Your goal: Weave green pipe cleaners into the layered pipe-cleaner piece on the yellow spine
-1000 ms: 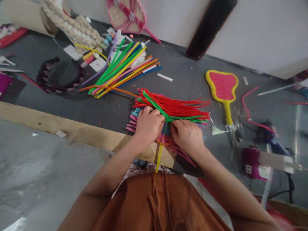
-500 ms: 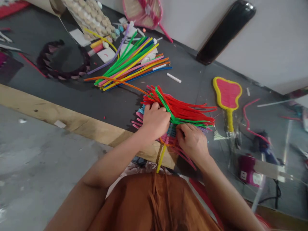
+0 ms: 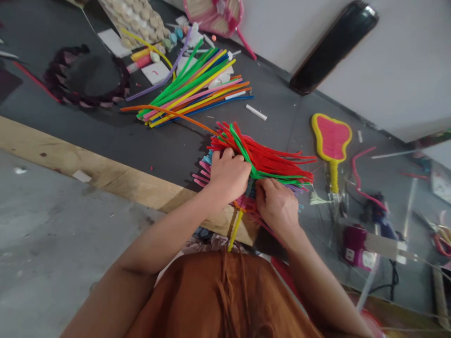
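A thick bundle of red pipe cleaners point(image 3: 271, 155), with a few green pipe cleaners point(image 3: 246, 152) bent across it, lies over pink and blue ones near the table's front edge. My left hand point(image 3: 230, 173) is closed on the left part of this bundle, knuckles up. Beside it, my right hand point(image 3: 278, 202) has its fingers curled in a pinch at the lower edge, just below the green bend. Both sets of fingertips are mostly hidden. Between my wrists a yellow pipe cleaner stem point(image 3: 235, 230) sticks out toward my body.
A fan of multicoloured pipe cleaners point(image 3: 190, 94) lies behind on the dark table point(image 3: 105, 136). To the left is a dark braided ring point(image 3: 88, 101). On the right are a yellow-edged pink paddle shape point(image 3: 332, 136) and a purple device point(image 3: 355, 246). A black cylinder point(image 3: 334, 47) leans at the back.
The view has shifted slightly. My right hand has moved a little to the left, closer to my left hand, which keeps its place on the bundle.
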The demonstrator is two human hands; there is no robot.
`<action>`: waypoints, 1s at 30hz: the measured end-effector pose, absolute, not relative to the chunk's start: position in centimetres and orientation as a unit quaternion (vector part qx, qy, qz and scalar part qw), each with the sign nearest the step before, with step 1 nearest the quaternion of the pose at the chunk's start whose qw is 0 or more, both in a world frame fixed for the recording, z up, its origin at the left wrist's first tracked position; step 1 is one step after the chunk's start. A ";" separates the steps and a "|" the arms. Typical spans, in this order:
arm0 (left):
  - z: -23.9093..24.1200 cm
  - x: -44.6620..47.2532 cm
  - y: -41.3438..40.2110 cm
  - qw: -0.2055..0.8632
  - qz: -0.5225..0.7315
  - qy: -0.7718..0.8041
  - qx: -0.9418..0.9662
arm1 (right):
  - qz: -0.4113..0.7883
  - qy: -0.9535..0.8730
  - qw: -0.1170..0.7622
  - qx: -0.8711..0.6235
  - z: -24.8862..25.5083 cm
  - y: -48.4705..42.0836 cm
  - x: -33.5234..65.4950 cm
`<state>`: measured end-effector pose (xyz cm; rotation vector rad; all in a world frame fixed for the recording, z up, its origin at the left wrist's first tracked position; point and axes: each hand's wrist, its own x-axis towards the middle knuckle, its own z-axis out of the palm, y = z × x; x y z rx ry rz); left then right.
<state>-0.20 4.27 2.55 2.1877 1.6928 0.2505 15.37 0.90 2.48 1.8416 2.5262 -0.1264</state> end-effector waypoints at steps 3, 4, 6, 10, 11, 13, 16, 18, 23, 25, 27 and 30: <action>2.3 -0.4 4.0 0.176 0.100 0.599 0.775 | -0.029 0.809 0.014 0.587 2.5 1.0 15.2; 2.2 -0.4 3.9 0.175 0.104 0.598 0.776 | -0.029 0.810 0.015 0.586 2.5 1.0 15.2; 2.0 -0.7 3.7 0.172 0.112 0.594 0.778 | -0.028 0.811 0.017 0.585 2.6 1.0 15.1; 1.9 -1.3 2.9 0.164 0.131 0.573 0.792 | -0.033 0.813 0.010 0.582 2.5 1.1 15.0; 1.9 -1.5 2.7 0.158 0.134 0.561 0.802 | -0.037 0.812 0.005 0.582 2.5 1.2 15.0; 1.9 -1.9 2.3 0.131 0.141 0.529 0.827 | -0.044 0.810 -0.005 0.585 2.3 1.2 15.0; 1.8 -2.4 1.8 0.079 0.150 0.484 0.858 | -0.053 0.807 -0.010 0.588 2.2 1.3 15.1; 1.6 -2.7 1.5 0.062 0.149 0.470 0.868 | -0.062 0.807 -0.005 0.587 2.2 1.3 15.2; 1.5 -2.9 1.1 0.064 0.136 0.466 0.872 | -0.077 0.810 0.005 0.582 2.6 1.4 15.4; 1.4 -2.9 0.9 0.064 0.137 0.467 0.871 | -0.076 0.811 0.006 0.580 2.8 1.4 15.4; 1.2 -2.9 0.8 0.065 0.137 0.472 0.868 | -0.072 0.812 0.009 0.579 2.8 1.3 15.4; 0.8 -2.8 0.7 0.069 0.143 0.482 0.861 | -0.053 0.810 0.018 0.584 2.8 1.3 15.1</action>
